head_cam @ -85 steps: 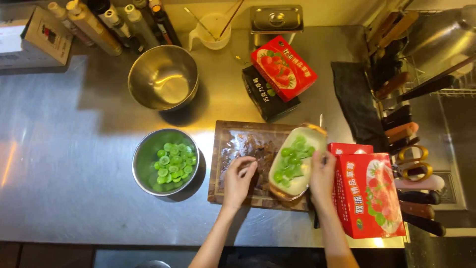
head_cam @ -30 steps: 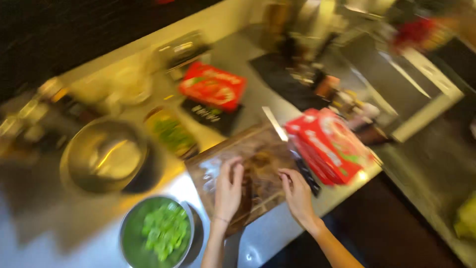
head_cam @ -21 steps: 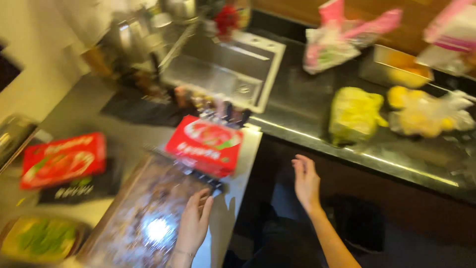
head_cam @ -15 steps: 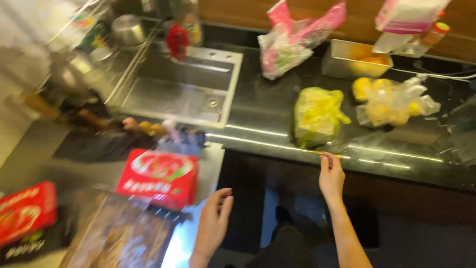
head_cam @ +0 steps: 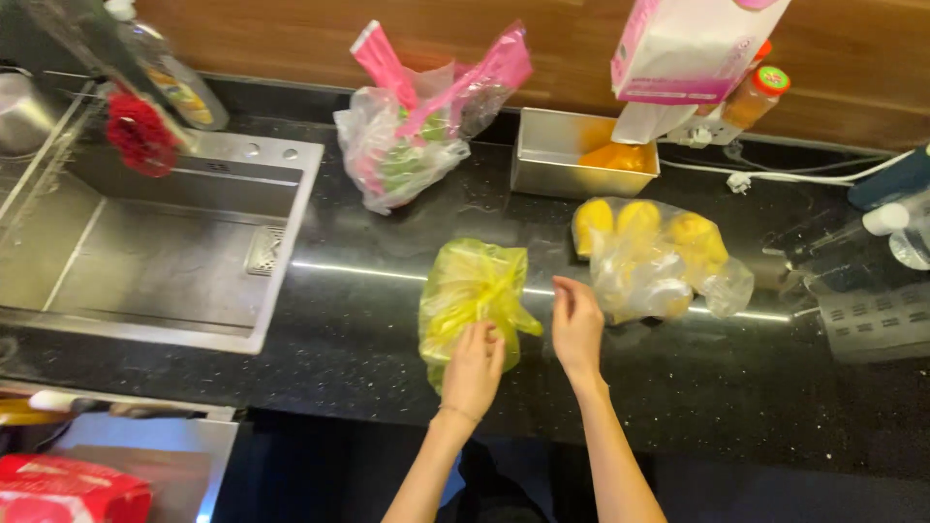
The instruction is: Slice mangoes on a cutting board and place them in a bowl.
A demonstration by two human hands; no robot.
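Observation:
A yellow plastic bag lies on the black countertop in front of me. My left hand rests on the bag's near side, fingers pressing into the plastic. My right hand hovers just right of the bag with fingers curled, between it and a clear bag of yellow fruit. Whether the right hand pinches the yellow plastic is unclear.
A pink and clear bag with greens sits behind, next to a metal tray. A steel sink is at left. A white and pink box, an orange bottle and cables stand by the wooden wall.
The view has swung from the steel table with the cutting board to the black counter. Both hands left the board and reached the yellow bag.

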